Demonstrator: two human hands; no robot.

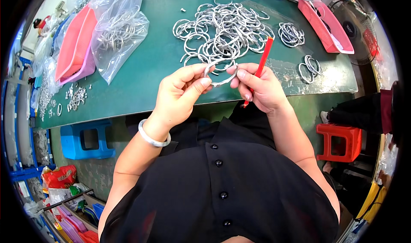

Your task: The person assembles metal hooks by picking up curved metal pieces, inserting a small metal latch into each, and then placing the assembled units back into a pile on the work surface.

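I note both hands, left hand (pixel 182 93) and right hand (pixel 261 89), with fingers pinching one metal ring (pixel 220 74) above the green worktop (pixel 158 59), the right also gripping a red pencil (pixel 261 67); clear bag (pixel 117 33) holds rings beside stacked pink trays (pixel 75 46).

A silver metal ring (pixel 219 72), open at one point like a split hoop, is held up between both hands above the near edge of the green surface (pixel 145 72), tilted with its upper arc away from the person. A red pencil (pixel 259 69) stands slanted in the right hand (pixel 261 89), its tip pointing up toward the ring heap (pixel 222 29).
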